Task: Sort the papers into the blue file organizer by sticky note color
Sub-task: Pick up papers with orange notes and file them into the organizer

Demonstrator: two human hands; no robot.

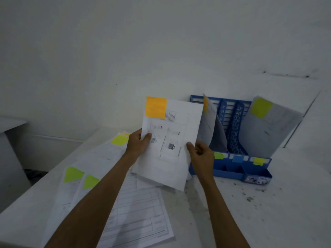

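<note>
I hold a white printed sheet (170, 140) upright above the table, an orange sticky note (155, 109) on its top left corner. My left hand (137, 144) pinches its left edge and my right hand (201, 154) grips its right edge. Behind it stands the blue file organizer (234, 126). Its left slot holds a sheet with an orange note (206, 104); its right slot holds a sheet with a yellow note (261, 108). Small colour tabs (219, 155) mark the organizer's front.
Several loose papers (111, 185) with yellow-green sticky notes (73, 174) lie spread over the white table at the left and under my arms. Specks of dirt dot the table (250, 199) at the right. A white wall rises behind; the table's left edge drops away.
</note>
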